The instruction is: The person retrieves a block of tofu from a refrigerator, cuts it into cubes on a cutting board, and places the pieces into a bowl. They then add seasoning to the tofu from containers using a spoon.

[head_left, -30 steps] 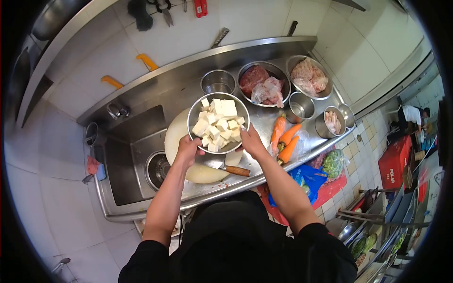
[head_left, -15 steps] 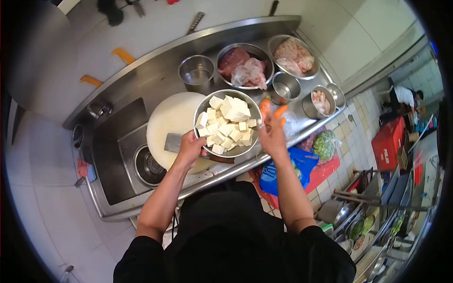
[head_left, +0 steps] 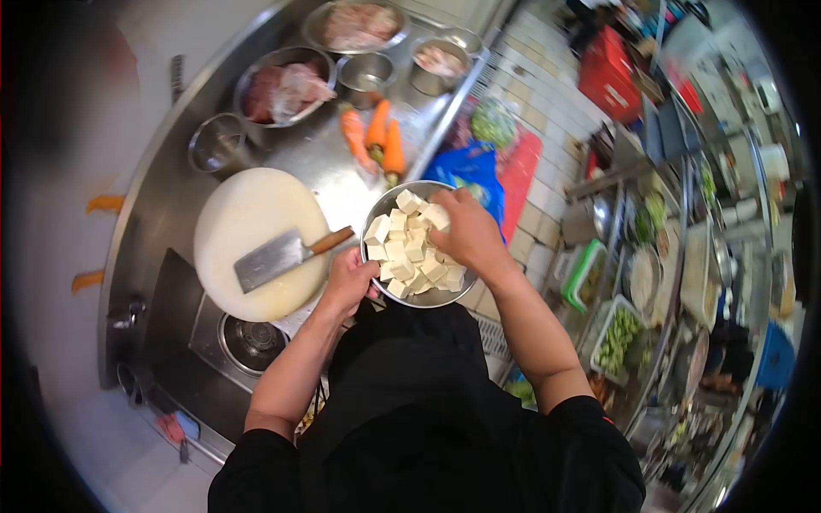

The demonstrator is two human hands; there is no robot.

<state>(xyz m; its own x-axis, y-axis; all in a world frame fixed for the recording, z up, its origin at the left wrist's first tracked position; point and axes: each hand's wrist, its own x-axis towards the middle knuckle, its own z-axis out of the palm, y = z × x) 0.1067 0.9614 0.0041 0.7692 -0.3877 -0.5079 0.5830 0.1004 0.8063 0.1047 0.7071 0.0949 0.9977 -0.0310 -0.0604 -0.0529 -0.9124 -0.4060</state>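
Since the earlier frame the steel bowl (head_left: 425, 300) has swung off the cutting board (head_left: 244, 209) to beyond the tabletop's (head_left: 295, 167) near edge. Left hand (head_left: 349, 282) is curled on the bowl's left rim. Right hand (head_left: 462, 232) is clamped over the right rim, touching tofu cubes (head_left: 400, 253). Judgement: grip both sides and keep it level. The bowl is round, so no long axis; mouth up.

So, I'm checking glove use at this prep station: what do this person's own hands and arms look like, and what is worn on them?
Both the left hand and the right hand are bare, with no gloves, and no watch or band shows at either wrist. The forearms are uncovered too. The sleeves of a plain black top begin above the elbows.
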